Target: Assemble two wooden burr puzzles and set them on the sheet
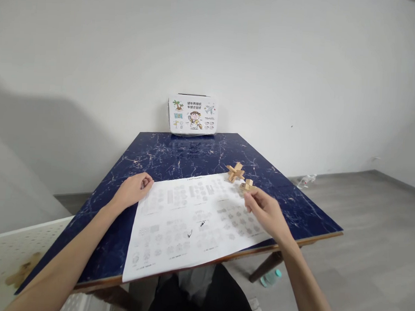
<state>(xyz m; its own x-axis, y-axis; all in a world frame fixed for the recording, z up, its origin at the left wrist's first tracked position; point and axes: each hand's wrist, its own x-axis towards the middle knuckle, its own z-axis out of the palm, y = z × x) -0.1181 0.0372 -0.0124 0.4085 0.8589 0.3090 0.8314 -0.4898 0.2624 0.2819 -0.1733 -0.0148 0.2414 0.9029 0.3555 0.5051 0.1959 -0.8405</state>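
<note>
My left hand (133, 189) rests loosely curled on the table by the left top corner of a large white instruction sheet (190, 224), holding nothing that I can see. Over the sheet's right side, my right hand (264, 209) pinches a small wooden puzzle piece (248, 185) at its fingertips. Just beyond that piece, a partly assembled wooden burr puzzle (235, 172) stands on the sheet's far right corner. The sheet lies on a dark blue marble-patterned table (179, 156) and overhangs its near edge.
A white box (192, 115) with cartoon travel pictures stands at the table's far edge against the white wall. A white perforated board (3, 256) lies low at the left. A teal object (270, 276) sits on the grey floor under the table.
</note>
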